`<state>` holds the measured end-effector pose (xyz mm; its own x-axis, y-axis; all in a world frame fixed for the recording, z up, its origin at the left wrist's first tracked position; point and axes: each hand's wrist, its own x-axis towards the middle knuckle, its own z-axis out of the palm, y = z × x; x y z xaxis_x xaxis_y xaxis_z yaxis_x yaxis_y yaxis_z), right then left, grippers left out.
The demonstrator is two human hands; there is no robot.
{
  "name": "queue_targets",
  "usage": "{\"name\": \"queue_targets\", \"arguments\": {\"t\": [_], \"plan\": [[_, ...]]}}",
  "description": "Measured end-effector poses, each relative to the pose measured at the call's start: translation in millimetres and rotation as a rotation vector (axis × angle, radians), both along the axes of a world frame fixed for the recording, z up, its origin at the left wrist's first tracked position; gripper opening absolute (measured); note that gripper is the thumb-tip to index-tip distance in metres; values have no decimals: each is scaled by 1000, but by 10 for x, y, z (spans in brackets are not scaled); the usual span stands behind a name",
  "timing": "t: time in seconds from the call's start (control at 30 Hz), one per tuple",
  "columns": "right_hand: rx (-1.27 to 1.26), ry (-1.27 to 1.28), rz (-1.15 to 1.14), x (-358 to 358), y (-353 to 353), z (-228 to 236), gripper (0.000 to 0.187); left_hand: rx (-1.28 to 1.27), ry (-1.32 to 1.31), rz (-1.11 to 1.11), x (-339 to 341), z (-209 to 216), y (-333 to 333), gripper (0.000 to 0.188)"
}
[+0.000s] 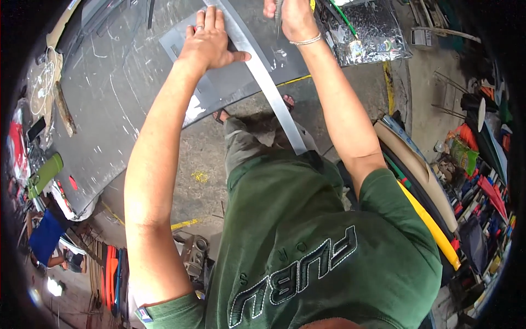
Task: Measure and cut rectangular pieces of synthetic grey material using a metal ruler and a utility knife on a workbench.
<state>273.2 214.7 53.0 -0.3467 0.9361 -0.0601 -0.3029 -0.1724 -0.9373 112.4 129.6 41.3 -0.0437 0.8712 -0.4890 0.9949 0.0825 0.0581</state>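
Note:
My left hand lies flat with its fingers stretched out, pressing on a grey sheet. Its thumb rests on a long metal straightedge, which runs over the table edge toward my waist. At the top of the view, to the right of the straightedge, my right hand is closed around a thin grey tool. The tool's kind is hard to make out, and the picture's upper edge cuts off part of that hand.
The dark, scuffed worktable carries a wooden stick, a phone and a green roll. A black plastic-wrapped stack stands at the right. Rolled sheet material and a yellow roll are beside my right arm.

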Motion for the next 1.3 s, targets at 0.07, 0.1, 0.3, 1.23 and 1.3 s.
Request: {"name": "queue_targets", "arguments": {"t": [0.07, 0.1, 0.3, 1.23, 1.3], "plan": [[-59, -14, 91, -98, -20, -89, 45, 153, 18, -21, -84, -110, -131, 138], [-122, -48, 175, -106, -28, -141, 47, 185, 31, -35, -130, -166, -149, 147], [100, -788, 243, 538, -422, -405, 41, 248, -50, -83, -77, -298, -61, 141], [-158, -58, 183, -403, -160, -586, 52, 63, -81, 12, -121, -117, -87, 142], [-145, 64, 250, -447, -207, -549, 52, 65, -71, 38, -153, -45, -148, 140]]}}
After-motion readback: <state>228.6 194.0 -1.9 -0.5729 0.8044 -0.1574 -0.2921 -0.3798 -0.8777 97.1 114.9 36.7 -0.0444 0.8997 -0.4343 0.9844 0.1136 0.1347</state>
